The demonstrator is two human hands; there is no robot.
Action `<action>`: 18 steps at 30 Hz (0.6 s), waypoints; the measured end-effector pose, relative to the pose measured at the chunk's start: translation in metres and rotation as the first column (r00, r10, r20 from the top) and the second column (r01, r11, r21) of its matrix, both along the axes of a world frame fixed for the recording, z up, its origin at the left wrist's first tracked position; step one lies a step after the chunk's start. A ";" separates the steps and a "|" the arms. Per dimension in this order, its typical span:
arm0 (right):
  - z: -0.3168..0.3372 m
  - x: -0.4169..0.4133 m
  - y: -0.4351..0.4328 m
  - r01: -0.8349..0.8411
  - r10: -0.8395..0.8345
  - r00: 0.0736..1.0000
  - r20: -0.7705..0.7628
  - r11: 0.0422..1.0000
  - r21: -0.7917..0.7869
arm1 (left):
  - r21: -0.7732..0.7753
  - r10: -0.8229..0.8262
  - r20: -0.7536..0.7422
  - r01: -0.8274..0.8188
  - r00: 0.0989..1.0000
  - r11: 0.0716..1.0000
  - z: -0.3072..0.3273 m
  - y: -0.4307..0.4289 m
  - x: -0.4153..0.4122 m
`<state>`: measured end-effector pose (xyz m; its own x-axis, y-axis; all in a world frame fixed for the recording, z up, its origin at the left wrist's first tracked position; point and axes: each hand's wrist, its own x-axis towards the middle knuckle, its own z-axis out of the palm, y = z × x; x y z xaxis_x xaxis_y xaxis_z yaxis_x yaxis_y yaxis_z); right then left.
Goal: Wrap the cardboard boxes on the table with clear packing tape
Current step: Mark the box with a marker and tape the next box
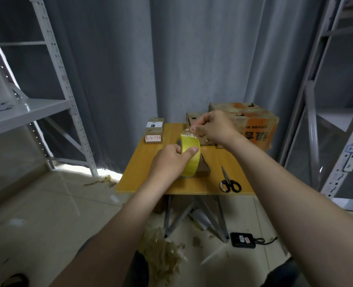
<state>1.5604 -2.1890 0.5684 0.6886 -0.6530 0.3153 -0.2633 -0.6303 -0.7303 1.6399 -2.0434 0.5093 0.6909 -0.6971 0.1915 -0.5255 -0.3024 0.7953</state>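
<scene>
Tape roll (191,158): gripped by left hand (171,160), held above the tabletop (142,175).
Free end: pinched by right hand (215,127).
Small cardboard box (203,169): beneath roll, mostly hidden, seemingly unwrapped.
Stage: early; wrapping and cutting with scissors (229,182) remain.

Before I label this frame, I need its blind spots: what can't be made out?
Head view:
small box: mostly hidden by left hand and tape roll.
tape end: blurred, pinched by right hand.
Labels on stacked boxes: too small to read.
middle box: partly behind right hand.
</scene>
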 end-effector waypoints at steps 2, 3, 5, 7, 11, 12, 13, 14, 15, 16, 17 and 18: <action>-0.006 0.006 0.004 -0.007 0.007 1.000 -0.019 1.000 0.004 | 0.062 0.036 0.006 -0.037 0.999 0.997 -0.003 0.003 0.000; -0.009 0.008 0.007 -0.016 0.016 1.000 -0.012 1.000 0.015 | 0.092 0.058 0.013 -0.059 0.998 0.994 -0.005 0.006 0.000; -0.011 0.012 0.009 -0.025 0.022 0.999 0.043 0.998 0.064 | 0.126 0.080 -0.008 -0.078 0.997 0.989 -0.012 0.010 0.005; -0.012 0.017 0.009 -0.018 0.013 0.998 0.064 0.996 0.087 | 0.138 0.069 -0.101 -0.055 0.993 0.989 -0.022 0.016 0.006; -0.019 0.028 -0.005 -0.002 -0.009 0.997 0.082 0.991 0.136 | 0.176 0.025 -0.194 0.010 0.981 0.984 -0.046 0.021 0.004; -0.021 0.032 -0.009 0.014 -0.027 0.996 0.091 0.989 0.146 | 0.193 -0.001 -0.215 0.043 0.977 0.980 -0.052 0.022 0.004; -0.023 0.036 -0.015 0.031 -0.047 0.994 0.101 0.988 0.153 | 0.212 -0.034 -0.254 0.090 0.967 0.973 -0.058 0.022 0.003; -0.025 0.039 -0.020 0.046 -0.064 0.992 0.109 0.987 0.153 | 0.217 -0.062 -0.308 0.134 0.949 0.967 -0.064 0.022 0.002; -0.029 0.044 -0.026 0.059 -0.075 0.991 0.108 0.988 0.141 | 0.220 -0.060 -0.367 0.149 0.928 0.964 -0.068 0.021 0.001; -0.034 0.049 -0.032 0.066 -0.077 0.993 0.091 0.990 0.124 | 0.224 -0.041 -0.421 0.148 0.906 0.963 -0.073 0.020 0.001; -0.041 0.053 -0.037 0.064 -0.072 0.995 0.063 0.991 0.115 | 0.215 -0.032 -0.459 0.145 0.888 0.966 -0.082 0.017 0.002; -0.050 0.057 -0.042 0.061 -0.064 0.997 0.029 0.992 0.107 | 0.215 -0.020 -0.485 0.141 0.874 0.966 -0.087 0.014 0.003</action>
<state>1.6179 -2.2308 0.5180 0.6357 -0.7256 0.2633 -0.2749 -0.5315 -0.8012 1.6426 -2.0291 0.4219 0.5944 -0.7368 -0.3222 -0.1333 -0.4854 0.8641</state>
